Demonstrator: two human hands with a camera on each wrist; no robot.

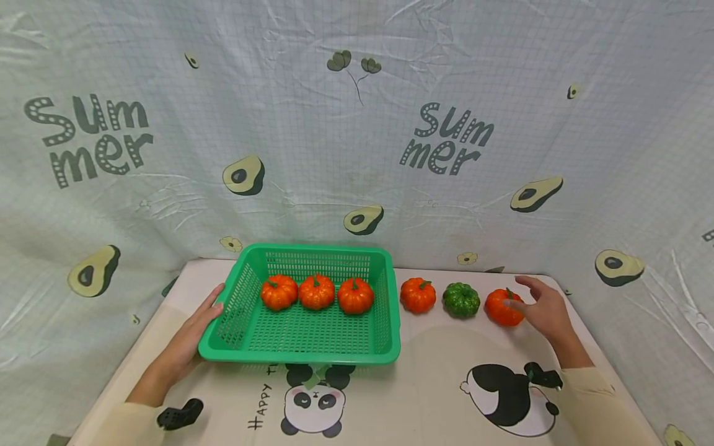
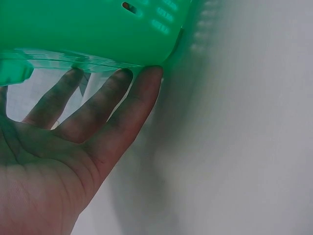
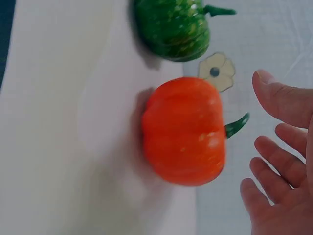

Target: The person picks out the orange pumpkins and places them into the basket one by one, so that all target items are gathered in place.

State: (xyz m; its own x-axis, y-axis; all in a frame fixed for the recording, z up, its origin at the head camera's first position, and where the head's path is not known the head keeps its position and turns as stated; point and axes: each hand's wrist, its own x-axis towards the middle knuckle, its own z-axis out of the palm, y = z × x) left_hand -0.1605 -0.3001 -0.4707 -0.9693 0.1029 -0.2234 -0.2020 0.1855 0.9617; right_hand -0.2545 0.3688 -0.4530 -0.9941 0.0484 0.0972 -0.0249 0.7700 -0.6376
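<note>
My left hand [image 1: 186,341] lies against the left side of a green plastic basket [image 1: 301,357], its extended fingertips [image 2: 150,76] touching the outer wall. Inside the basket, three small orange pumpkins [image 1: 317,292] stand in a row toward the back. On the right, my right hand [image 1: 545,310] hovers beside an orange pumpkin [image 3: 183,132] with a green stem, thumb and fingers spread apart. In the right wrist view a gap shows between the hand and that pumpkin. Left of it sit a green pumpkin [image 1: 461,300] and another orange pumpkin [image 1: 418,295].
The pale table [image 1: 424,396] carries printed pandas and lettering. A hanging cloth [image 1: 312,124] with avocado and "summer" prints closes off the back and both sides. Black straps [image 1: 180,415] show at both wrists.
</note>
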